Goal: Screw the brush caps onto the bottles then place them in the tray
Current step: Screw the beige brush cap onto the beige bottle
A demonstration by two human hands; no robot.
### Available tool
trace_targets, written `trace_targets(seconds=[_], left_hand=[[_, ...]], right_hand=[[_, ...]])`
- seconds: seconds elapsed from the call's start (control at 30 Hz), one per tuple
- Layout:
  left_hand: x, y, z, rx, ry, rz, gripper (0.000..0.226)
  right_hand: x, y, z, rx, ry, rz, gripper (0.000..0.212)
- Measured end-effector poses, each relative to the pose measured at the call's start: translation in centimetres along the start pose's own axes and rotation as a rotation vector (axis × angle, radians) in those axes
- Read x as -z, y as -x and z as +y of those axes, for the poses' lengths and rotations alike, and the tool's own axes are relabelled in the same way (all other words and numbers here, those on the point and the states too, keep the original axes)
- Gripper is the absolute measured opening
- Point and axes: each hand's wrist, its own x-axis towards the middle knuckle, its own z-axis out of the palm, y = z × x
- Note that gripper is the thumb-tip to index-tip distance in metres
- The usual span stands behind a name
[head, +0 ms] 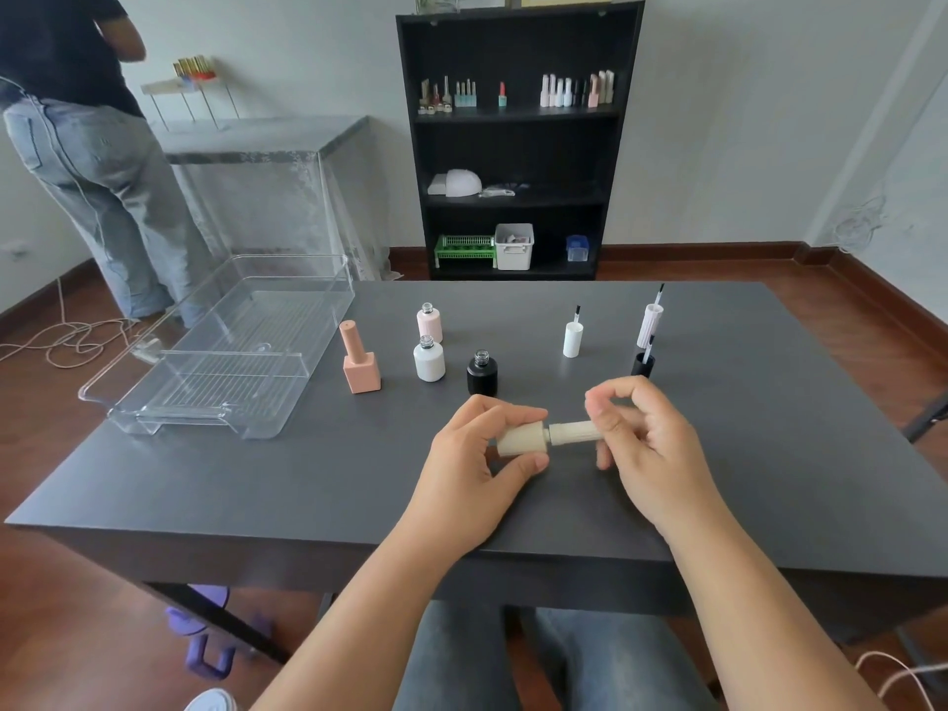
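My left hand (479, 454) grips a beige bottle (520, 439) held sideways above the dark table (256, 479). My right hand (641, 438) pinches the ribbed beige brush cap (572, 432) seated in the bottle's neck. A clear plastic tray (220, 346) lies at the table's left. A capped peach bottle (360, 360) stands beside it. Three uncapped bottles stand further right: pale pink (430, 323), white (429, 359) and black (481, 373). Upturned brush caps stand at the right: white (572, 337), ribbed pale lilac (649, 320) and black (643, 362).
A black bookshelf (518, 141) with small bottles and bins stands against the far wall. A person in jeans (92, 161) stands at the back left beside a clear acrylic table (267, 156). Cables (66, 336) lie on the wooden floor at left.
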Motion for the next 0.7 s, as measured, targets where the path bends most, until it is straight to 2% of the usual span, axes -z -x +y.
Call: trace_targets(seconds=[0.07,0.13,0.2,0.37,0.53,0.7], left_hand=[[0.06,0.0,0.08,0.009,0.006,0.014,0.035],[0.12,-0.04,0.12,0.024,0.019,0.031,0.035],[0.12,-0.03,0.2,0.036,0.037,0.036,0.035],[0.15,0.03,0.13,0.033,0.02,0.032,0.035],[0.05,0.08,0.18,0.011,-0.006,0.006,0.033],[0.09,0.02,0.08,0.018,0.019,0.03,0.035]], right_hand=[[-0.08,0.1,-0.14,0.005,0.0,-0.04,0.022],[-0.14,0.22,-0.28,0.026,-0.061,-0.076,0.015],[-0.03,0.33,-0.27,0.062,-0.1,-0.097,0.019],[0.15,0.4,-0.02,0.08,-0.064,-0.101,0.022],[-0.14,0.24,-0.21,0.053,-0.038,-0.025,0.002],[0.02,0.19,-0.03,0.029,-0.121,-0.101,0.023]])
